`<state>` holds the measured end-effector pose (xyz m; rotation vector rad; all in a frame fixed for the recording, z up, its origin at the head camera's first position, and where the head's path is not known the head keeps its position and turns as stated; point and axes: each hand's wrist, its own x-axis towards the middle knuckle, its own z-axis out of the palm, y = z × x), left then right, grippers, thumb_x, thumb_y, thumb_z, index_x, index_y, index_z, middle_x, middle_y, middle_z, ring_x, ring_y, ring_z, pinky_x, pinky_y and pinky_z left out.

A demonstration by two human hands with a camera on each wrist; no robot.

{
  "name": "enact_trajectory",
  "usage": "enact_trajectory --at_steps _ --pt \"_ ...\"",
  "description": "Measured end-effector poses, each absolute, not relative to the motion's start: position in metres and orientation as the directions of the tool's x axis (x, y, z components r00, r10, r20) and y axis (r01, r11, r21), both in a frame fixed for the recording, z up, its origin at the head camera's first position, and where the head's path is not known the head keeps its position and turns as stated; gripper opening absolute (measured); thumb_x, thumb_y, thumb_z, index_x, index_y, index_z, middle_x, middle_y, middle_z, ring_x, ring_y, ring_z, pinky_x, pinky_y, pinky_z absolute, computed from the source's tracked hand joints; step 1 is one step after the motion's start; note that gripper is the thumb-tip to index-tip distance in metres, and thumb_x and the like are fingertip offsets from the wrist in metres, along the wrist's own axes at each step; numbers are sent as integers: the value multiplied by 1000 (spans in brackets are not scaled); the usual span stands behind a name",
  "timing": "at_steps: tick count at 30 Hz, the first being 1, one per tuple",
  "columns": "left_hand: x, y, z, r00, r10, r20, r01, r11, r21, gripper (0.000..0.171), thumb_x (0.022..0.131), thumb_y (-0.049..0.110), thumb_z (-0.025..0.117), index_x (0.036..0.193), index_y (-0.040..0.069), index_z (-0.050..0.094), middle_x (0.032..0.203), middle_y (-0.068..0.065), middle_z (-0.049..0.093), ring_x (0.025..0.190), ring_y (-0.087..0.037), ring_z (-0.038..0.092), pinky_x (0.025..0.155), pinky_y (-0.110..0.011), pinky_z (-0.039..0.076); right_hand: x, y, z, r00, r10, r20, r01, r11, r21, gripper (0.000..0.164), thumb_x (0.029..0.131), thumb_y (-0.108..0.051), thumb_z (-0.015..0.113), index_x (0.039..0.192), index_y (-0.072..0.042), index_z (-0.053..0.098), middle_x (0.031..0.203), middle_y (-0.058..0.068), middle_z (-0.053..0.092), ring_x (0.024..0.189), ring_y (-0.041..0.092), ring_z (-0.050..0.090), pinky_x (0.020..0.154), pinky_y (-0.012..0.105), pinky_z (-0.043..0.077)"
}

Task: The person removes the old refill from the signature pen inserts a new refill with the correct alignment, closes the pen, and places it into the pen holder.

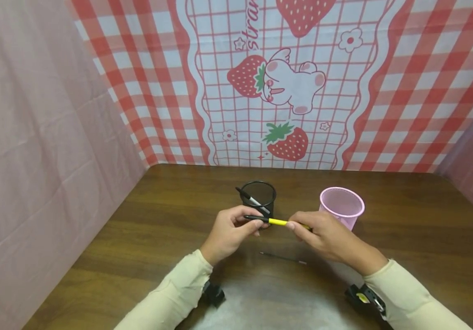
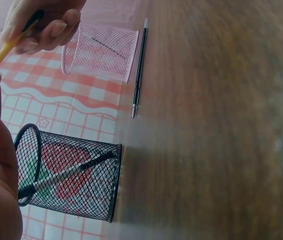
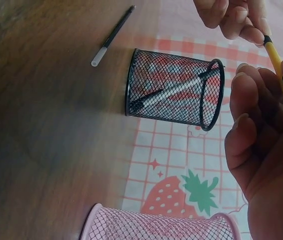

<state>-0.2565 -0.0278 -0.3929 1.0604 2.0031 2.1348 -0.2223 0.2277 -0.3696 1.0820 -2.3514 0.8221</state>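
Note:
In the head view both hands hold a yellow and black pen (image 1: 277, 222) level above the table. My left hand (image 1: 230, 231) pinches its black end between thumb and fingers. The right hand (image 1: 329, 233) grips the yellow end, partly covering it. Below the pen, a thin dark pen refill (image 1: 283, 258) with a pale end lies on the table. Just behind the left hand stands a black mesh pen cup (image 2: 117, 175) with a grey and black marker (image 1: 254, 201) leaning inside it. A pink mesh pen cup (image 1: 348, 222) stands upright behind the right hand.
The brown wooden table (image 1: 170, 220) reaches back to a red and white checked cloth (image 1: 162, 82) with strawberry prints. A plain pinkish cloth (image 1: 46, 137) hangs at the left, another at the right. Dark devices (image 1: 213, 294) are strapped at both wrists.

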Motion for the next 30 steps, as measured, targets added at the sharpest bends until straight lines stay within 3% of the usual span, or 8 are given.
enact_trajectory --at_steps 6,9,14,17,23,30 --pt "-256 -28 -393 -765 452 458 433 -166 886 15 92 -2 69 106 -7 68 96 -21 73 75 -19 70 66 -40 60 -221 227 -369 -636 -522 569 -764 530 -368 20 94 -6 68 87 -25 65 68 -22 48 57 -5 45 51 15 39" --pt "-256 -28 -394 -764 451 461 440 -159 884 16 92 -1 70 107 -6 68 96 -20 74 70 -17 68 66 -48 59 -220 227 -368 -647 -512 565 -753 542 -372 20 94 -7 68 86 -25 65 67 -23 48 56 -5 44 50 16 39" --pt "-255 -27 -393 -764 456 456 425 -176 888 19 93 1 69 110 -7 66 96 -19 73 69 -17 67 65 -51 59 -220 226 -368 -649 -502 571 -750 548 -370 20 94 -7 69 86 -25 65 66 -23 47 55 -5 43 49 15 38" --pt "-255 -26 -392 -773 460 438 395 -192 898 22 93 2 69 112 -9 64 96 -18 74 69 -17 66 64 -46 59 -220 227 -368 -647 -500 576 -753 541 -376 20 93 -6 69 87 -24 66 67 -22 47 55 -5 44 49 14 38" --pt "-252 -21 -390 -794 456 403 324 -243 914 27 93 4 70 115 -11 63 97 -22 73 66 -14 65 57 -26 54 -219 226 -365 -641 -501 581 -758 535 -374 18 93 -6 69 88 -22 67 67 -22 48 56 -5 44 49 15 38" --pt "-245 -11 -395 -776 484 406 293 -293 910 33 94 13 71 116 -12 64 97 -24 72 63 -13 64 56 -22 49 -216 224 -367 -634 -512 580 -764 532 -365 16 93 -7 69 91 -23 68 69 -21 49 58 -4 44 51 16 40"
